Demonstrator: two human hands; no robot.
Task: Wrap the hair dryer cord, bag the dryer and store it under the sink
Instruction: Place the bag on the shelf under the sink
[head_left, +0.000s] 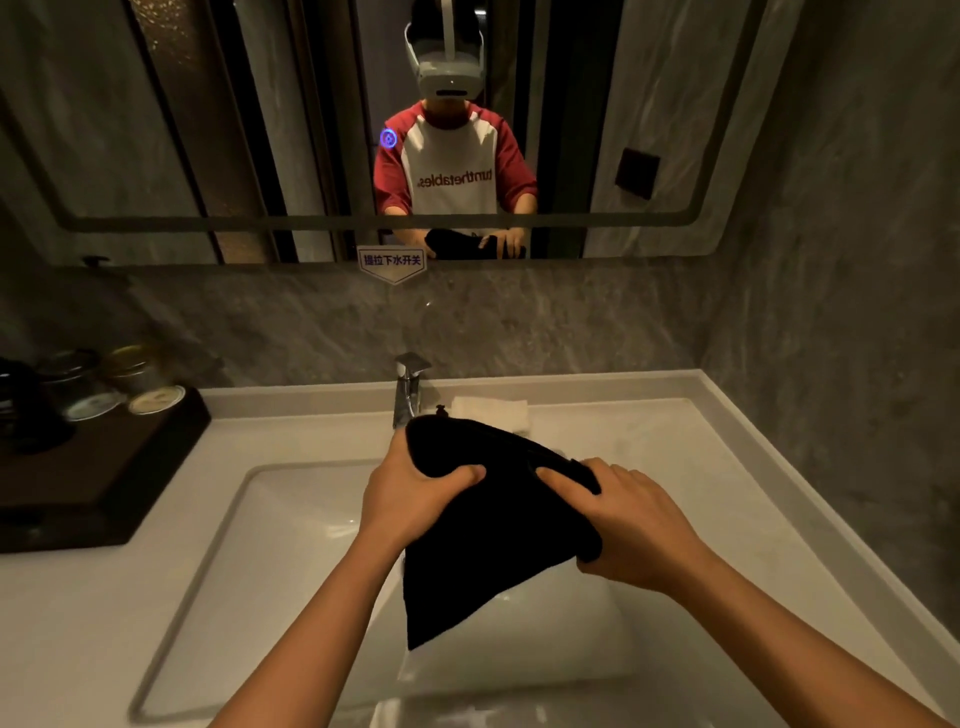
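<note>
Both forearms reached over the sink (218, 525), left hand (415, 493) and right hand (639, 525) each gripping the black bag (493, 535) between them, dryer presumably hidden inside; a loosened grip could drop it into the basin; beyond, a sign (392, 261) read "提拉下水开关".

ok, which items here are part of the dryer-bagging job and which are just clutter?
Part of the job:
- black bag, held over the sink; dryer not visible
- left hand, gripping the bag's top
- right hand, gripping the bag's other side

Just lying about:
- faucet
- folded white towel
- lidded jars on the dark tray
- mirror sticker
</note>
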